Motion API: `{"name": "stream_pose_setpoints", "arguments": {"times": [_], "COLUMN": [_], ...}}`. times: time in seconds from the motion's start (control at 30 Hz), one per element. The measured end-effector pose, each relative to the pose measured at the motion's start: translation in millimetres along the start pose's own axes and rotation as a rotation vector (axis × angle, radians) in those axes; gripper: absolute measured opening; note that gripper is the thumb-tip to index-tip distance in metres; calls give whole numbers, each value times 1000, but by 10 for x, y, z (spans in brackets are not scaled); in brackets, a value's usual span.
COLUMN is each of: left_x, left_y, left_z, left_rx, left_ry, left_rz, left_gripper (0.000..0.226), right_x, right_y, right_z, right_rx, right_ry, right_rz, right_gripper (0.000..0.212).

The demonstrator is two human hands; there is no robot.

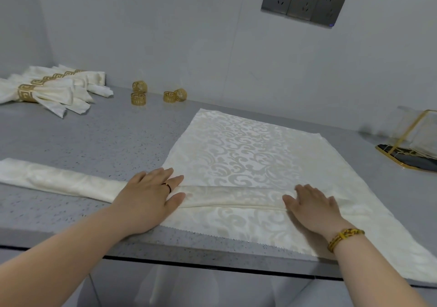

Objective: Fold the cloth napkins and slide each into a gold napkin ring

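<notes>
A cream patterned napkin (248,148) lies spread flat on the grey counter (99,136), with a narrow pleat (231,196) raised across its near part. My left hand (149,198) presses flat on the pleat's left end, fingers apart. My right hand (312,205) presses flat on its right end. A second napkin, folded into a long strip (59,181), lies to the left, its end under my left hand. Several loose gold napkin rings (139,92) stand at the back of the counter. Several finished napkins in gold rings (47,89) are piled at the far left.
A gold-framed wire holder (411,141) stands at the right edge of the counter. Wall sockets (305,2) are mounted above. The spread napkin's near right corner overhangs the counter's front edge (189,261).
</notes>
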State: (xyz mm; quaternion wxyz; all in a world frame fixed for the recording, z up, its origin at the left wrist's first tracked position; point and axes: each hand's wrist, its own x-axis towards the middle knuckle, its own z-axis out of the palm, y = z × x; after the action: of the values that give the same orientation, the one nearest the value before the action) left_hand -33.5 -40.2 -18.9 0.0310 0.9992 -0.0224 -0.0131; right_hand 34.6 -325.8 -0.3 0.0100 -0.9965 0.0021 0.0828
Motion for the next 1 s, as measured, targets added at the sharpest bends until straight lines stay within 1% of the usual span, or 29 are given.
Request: {"name": "stream_pose_setpoints", "arguments": {"times": [0.03,0.07,0.1,0.13,0.17,0.23,0.27,0.3,0.33,0.37,0.4,0.47,0.53,0.6,0.7,0.83,0.93,1.0], "left_x": [5,3,5,-3,-1,-8,-4,4,12,19,17,8,-6,-11,-15,-31,-27,-19], "left_y": [6,4,3,9,-2,-2,-15,-37,-57,-78,-98,-174,-267,-376,-549,-712,-778,-824], "left_z": [-6,-5,-4,-12,4,4,15,10,2,-9,-18,-30,-67,-113,-231,-401,-537,-676], "left_rx": [-2,-4,0,-1,-7,-34,-82,-164,-272,-362,-435,-570,-631,-576,-383,-212,-140,-174], "left_ry": [1,-3,-5,-10,-1,8,15,36,68,114,144,165,131,74,11,-171,-310,-388], "left_rz": [-4,-7,-9,-14,-16,-5,4,7,18,33,41,27,34,44,-28,-148,-140,-105], "left_gripper": [73,73,72,71,77,99,99,88,73,65,62,58,49,36,17,23,33,33], "right_x": [-12,-33,-62,-97,-136,-214,-250,-283,-308,-321,-322,-291,-270,-271,-274,-280,-302,-312], "right_y": [-76,-193,-340,-514,-704,-1090,-1259,-1413,-1521,-1592,-1629,-1644,-1630,-1619,-1607,-1608,-1609,-1603], "right_z": [-42,-89,-133,-166,-187,-175,-129,-72,-16,43,101,190,213,204,184,198,215,202], "right_rx": [-50,-66,-32,45,140,329,422,518,618,708,771,780,724,678,626,591,538,487], "right_ry": [44,112,188,252,289,265,225,182,150,134,129,131,116,96,92,95,111,128], "right_rz": [-7,-50,-138,-267,-415,-654,-723,-764,-780,-774,-760,-753,-791,-837,-879,-884,-888,-877], "right_gripper": [53,52,52,51,49,40,32,24,18,15,16,16,14,16,20,25,29,30]}}
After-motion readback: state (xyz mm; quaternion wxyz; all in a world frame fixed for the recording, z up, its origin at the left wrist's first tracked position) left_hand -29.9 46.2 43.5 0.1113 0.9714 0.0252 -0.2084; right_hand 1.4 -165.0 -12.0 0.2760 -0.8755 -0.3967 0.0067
